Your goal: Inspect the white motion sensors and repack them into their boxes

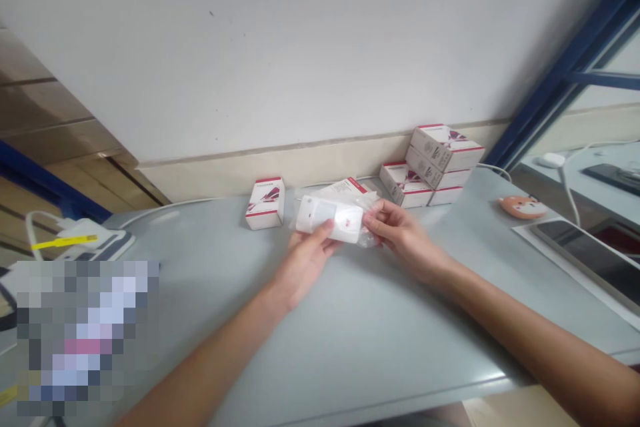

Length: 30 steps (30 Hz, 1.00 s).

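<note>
My left hand (306,257) grips the left end of a small white plastic device (330,219), thumb on its top face. At the device's right end my right hand (397,230) pinches clear plastic wrapping (369,235). Both hands hold it just above the grey table (360,333), near the table's far edge. A white and red box (266,203) stands just left of the device. Another white and red box (350,188) lies right behind the device, partly hidden by it.
A stack of white and red boxes (433,163) sits at the back right against the wall. An orange round object (523,206), a white cable (567,177) and a flat tray (580,253) lie to the right. A white gadget with a yellow tag (80,241) is at the left.
</note>
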Each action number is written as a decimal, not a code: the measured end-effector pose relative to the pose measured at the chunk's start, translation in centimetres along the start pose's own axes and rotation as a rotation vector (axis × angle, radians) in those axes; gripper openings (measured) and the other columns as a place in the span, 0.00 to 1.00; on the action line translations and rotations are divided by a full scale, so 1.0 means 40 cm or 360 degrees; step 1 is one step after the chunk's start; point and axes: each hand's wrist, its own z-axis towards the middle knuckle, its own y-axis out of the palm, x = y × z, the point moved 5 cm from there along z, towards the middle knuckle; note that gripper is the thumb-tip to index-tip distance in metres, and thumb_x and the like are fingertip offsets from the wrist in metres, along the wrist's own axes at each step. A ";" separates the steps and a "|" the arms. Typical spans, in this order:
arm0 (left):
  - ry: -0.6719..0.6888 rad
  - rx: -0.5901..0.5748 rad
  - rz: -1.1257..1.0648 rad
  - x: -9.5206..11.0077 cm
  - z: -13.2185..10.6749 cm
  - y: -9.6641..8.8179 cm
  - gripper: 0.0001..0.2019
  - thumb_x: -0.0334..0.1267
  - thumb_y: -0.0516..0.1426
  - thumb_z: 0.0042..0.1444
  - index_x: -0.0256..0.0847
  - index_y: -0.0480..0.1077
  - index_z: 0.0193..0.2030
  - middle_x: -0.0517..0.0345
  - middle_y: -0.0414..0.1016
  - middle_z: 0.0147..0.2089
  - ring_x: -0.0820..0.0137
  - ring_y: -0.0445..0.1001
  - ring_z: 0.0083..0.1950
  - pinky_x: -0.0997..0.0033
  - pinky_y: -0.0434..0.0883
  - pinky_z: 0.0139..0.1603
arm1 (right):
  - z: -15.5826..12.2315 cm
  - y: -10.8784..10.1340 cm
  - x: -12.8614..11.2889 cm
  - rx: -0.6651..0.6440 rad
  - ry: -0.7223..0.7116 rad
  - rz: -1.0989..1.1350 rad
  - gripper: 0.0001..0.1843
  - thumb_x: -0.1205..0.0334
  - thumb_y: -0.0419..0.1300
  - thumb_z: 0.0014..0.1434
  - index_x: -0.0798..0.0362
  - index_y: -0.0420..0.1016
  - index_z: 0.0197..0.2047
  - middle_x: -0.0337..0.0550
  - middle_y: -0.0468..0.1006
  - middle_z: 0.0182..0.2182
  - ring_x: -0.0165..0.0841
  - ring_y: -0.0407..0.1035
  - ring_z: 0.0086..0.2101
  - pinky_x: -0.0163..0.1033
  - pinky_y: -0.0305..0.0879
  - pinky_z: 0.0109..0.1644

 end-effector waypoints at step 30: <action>0.0888 -0.0117 0.1853 0.122 -0.024 -0.037 0.24 0.44 0.73 0.53 0.52 0.80 0.57 0.51 0.83 0.58 0.53 0.80 0.58 0.57 0.71 0.64 | 0.005 -0.030 -0.002 -0.0118 0.0323 0.0256 0.16 0.53 0.76 0.56 0.53 0.77 0.36 0.37 0.72 0.28 0.28 0.63 0.28 0.36 0.64 0.35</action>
